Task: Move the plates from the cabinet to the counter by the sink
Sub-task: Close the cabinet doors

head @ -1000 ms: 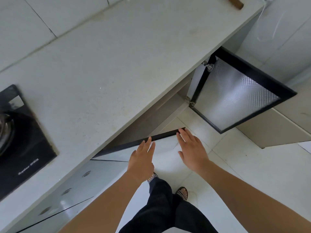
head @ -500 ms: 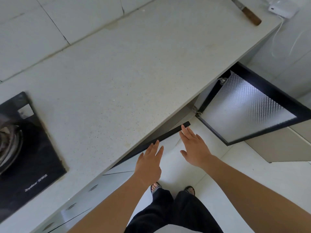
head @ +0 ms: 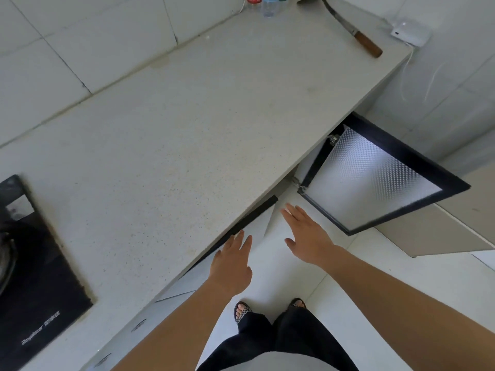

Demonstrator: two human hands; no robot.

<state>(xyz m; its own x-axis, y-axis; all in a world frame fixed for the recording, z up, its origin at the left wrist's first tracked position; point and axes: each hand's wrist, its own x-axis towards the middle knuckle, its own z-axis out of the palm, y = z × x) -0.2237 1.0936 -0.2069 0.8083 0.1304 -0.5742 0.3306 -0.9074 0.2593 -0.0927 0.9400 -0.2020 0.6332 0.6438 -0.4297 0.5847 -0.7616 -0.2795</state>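
I look down on a pale speckled counter [head: 187,135] with base cabinets under its front edge. One cabinet door [head: 375,180], black-framed with frosted patterned glass, stands swung wide open at the right. A second dark-edged door [head: 254,212] is nearly flush under the counter lip. My left hand [head: 233,263] hovers with fingers spread just below that door's edge, holding nothing. My right hand [head: 308,234] is flat and open in front of the gap between the two doors. The cabinet's inside is hidden by the counter, and no plates are in view.
A black gas hob [head: 32,277] fills the counter's left end. A knife with a wooden handle [head: 356,33] lies at the far right corner, beside a white box with cables [head: 409,33]. Bottles [head: 267,4] stand at the back wall. My feet [head: 267,309] are on white floor tiles.
The view has risen and pulled back, showing more counter. The left door has closed almost fully against the cabinet. Both hands have drawn slightly away from its edge.
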